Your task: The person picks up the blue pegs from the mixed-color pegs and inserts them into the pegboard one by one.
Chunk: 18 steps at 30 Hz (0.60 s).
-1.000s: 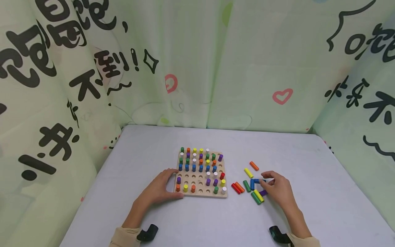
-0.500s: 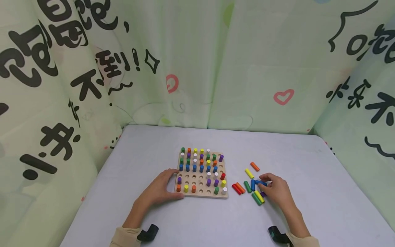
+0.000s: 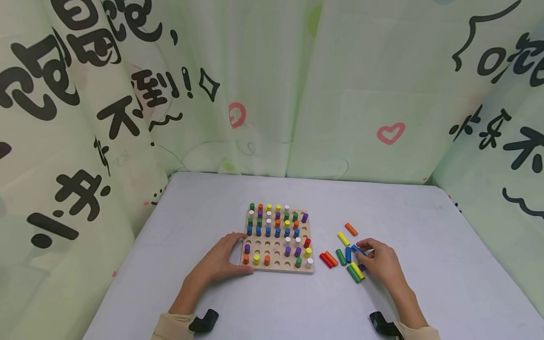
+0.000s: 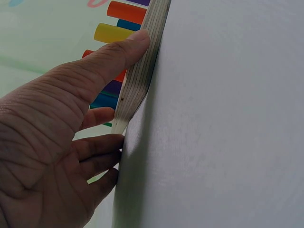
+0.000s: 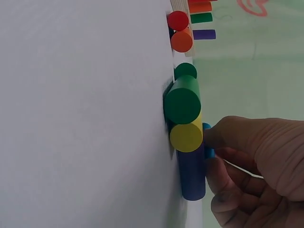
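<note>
A wooden pegboard (image 3: 278,270) with rows of coloured pegs and several bare holes lies on the table. My left hand (image 3: 221,259) holds its left side, the thumb at the front left corner and the fingers along the edge. In the left wrist view that thumb (image 4: 128,50) touches the layered wooden edge (image 4: 137,78). To the right of the board, my right hand (image 3: 380,259) pinches a blue peg (image 3: 356,249) between thumb and fingers. The right wrist view shows only part of this blue peg (image 5: 209,153), behind a purple peg (image 5: 192,178) and a yellow peg (image 5: 186,137).
Loose pegs lie between the board and my right hand: another blue peg (image 3: 348,255), a red peg (image 3: 325,260), a green peg (image 3: 353,274), an orange peg (image 3: 351,229) and several others. A printed curtain (image 3: 331,94) stands behind the white table (image 3: 272,307).
The blue peg at my right fingertips has turned, from lying nearly crosswise to slanting. My right hand has shifted only slightly. The left hand and the board stay in place.
</note>
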Tool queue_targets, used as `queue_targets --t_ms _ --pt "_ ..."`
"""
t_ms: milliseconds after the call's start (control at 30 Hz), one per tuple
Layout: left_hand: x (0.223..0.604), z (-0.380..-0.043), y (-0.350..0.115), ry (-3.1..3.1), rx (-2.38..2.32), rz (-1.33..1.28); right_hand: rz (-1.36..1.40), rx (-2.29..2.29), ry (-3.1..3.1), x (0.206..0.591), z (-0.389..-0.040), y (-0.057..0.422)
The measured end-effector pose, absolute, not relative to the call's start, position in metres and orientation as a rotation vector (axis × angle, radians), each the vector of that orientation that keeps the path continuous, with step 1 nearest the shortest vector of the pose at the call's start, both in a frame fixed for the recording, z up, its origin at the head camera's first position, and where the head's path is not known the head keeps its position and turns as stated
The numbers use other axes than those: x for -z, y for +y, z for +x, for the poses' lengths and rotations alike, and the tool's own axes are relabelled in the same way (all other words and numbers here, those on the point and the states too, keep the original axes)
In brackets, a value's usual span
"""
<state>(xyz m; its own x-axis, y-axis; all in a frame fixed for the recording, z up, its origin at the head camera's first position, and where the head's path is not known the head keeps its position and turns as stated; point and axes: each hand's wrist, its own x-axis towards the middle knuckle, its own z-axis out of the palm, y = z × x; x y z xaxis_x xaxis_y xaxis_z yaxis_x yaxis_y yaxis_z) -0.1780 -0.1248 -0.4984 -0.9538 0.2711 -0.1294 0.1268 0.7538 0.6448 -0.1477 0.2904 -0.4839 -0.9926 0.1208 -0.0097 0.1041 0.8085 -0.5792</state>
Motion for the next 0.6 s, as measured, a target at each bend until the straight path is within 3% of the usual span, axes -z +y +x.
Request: queue_targets --t_ms 600 --pt "0.498 -0.178 -0.124 2.741 -0.975 0.314 -0.084 -0.963 -2.869 0.483 -0.149 0.274"
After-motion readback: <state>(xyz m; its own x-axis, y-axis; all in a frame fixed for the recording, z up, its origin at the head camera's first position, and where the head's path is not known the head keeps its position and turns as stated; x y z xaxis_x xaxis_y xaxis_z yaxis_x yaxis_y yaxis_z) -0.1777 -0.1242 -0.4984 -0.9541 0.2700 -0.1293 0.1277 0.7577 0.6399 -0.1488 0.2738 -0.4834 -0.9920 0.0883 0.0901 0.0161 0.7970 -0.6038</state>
